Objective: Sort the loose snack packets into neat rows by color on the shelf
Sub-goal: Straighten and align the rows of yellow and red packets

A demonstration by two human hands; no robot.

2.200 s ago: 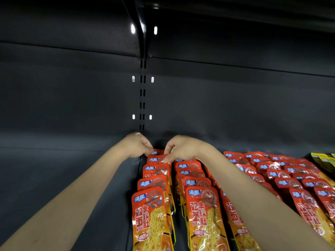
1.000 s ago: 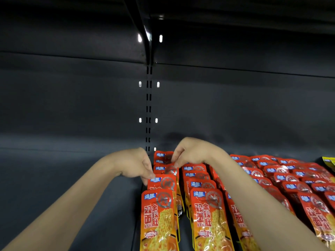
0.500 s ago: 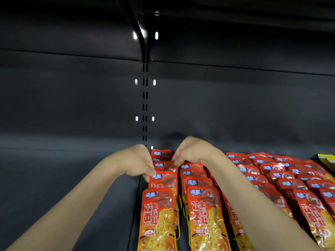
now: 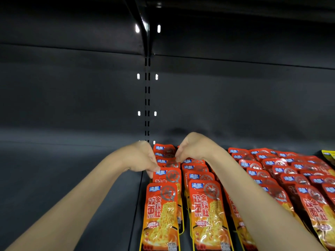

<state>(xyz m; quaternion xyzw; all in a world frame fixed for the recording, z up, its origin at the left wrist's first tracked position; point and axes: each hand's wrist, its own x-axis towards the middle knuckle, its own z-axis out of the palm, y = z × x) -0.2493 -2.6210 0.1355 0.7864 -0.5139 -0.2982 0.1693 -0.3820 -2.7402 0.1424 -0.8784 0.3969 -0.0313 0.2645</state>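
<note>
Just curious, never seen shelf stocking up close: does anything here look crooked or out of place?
Nothing stands out. The red packets lie in overlapping rows, and the yellow packets sit apart at the far right.

Rows of snack packets [image 4: 204, 214] are lying on the shelf [image 4: 63, 187], running back toward the slotted upright [image 4: 147, 98]. Just right of that upright, the left hand [image 4: 143, 160] is pinching a packet [image 4: 167, 175] in the leftmost row, and the right hand [image 4: 192, 147] is reaching in beside it. More rows [image 4: 290, 171] are lying farther right of the upright.
</note>
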